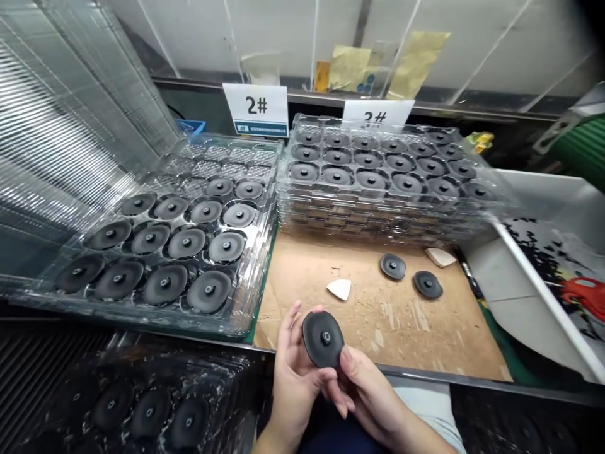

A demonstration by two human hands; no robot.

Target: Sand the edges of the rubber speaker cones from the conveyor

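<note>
A round black disc [317,340] with a small raised hub at its centre is held up over the near edge of the cardboard, its hub side facing me. My left hand [295,372] grips it from the left and below, fingers behind it and thumb at the lower rim. My right hand [366,384] pinches its right rim with the thumb on the front. Beyond the hands, a white wedge-shaped pad [340,289] lies on the brown cardboard [368,328]. Two more discs, a left one [392,267] and a right one [428,285], rest farther right.
On the left stands a clear tray [241,296] partly filled with discs. Stacked filled trays [368,214] stand at the back. A white bin [543,302] at right holds small black pieces and red-handled scissors [586,296]. Another white pad [440,256] lies near the bin.
</note>
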